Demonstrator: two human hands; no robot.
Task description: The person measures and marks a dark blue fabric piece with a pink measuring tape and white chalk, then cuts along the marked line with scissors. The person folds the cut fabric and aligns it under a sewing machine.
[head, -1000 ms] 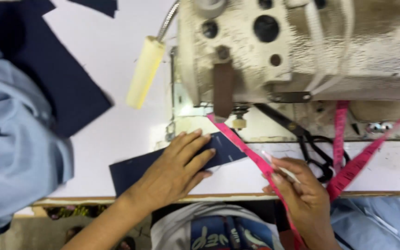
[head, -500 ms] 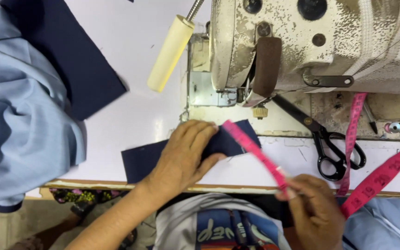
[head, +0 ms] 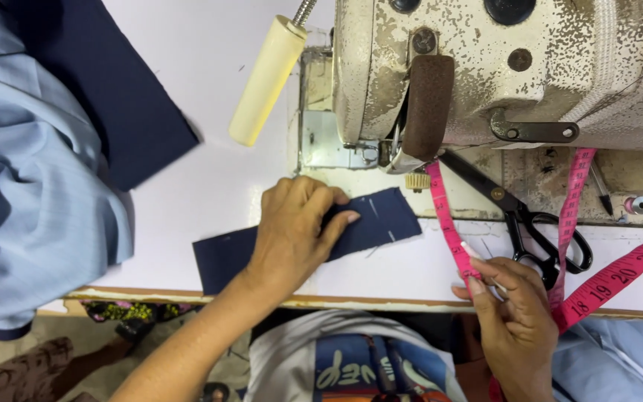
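Note:
My left hand [head: 295, 231] lies flat, fingers together, on a dark navy strip of cloth [head: 381, 219] on the white sewing table [head: 187, 193]. The strip's right end carries faint chalk marks and sits just in front of the sewing machine's needle area [head: 385, 152]. My right hand [head: 511, 320], at the table's front edge, pinches a pink measuring tape [head: 440, 212] together with a thin white stick. The tape runs up toward the machine's presser foot.
A worn cream sewing machine [head: 500, 67] fills the upper right. Black scissors [head: 530, 223] lie on its bed beside more pink tape [head: 612, 279]. A cream cylindrical lamp [head: 266, 78] hangs left of the machine. Light blue fabric [head: 31, 193] and navy cloth [head: 120, 104] are piled at the left.
My right hand has pulled the pink tape off the navy strip, rightward and toward the table's front edge. My left hand stays pressed on the strip.

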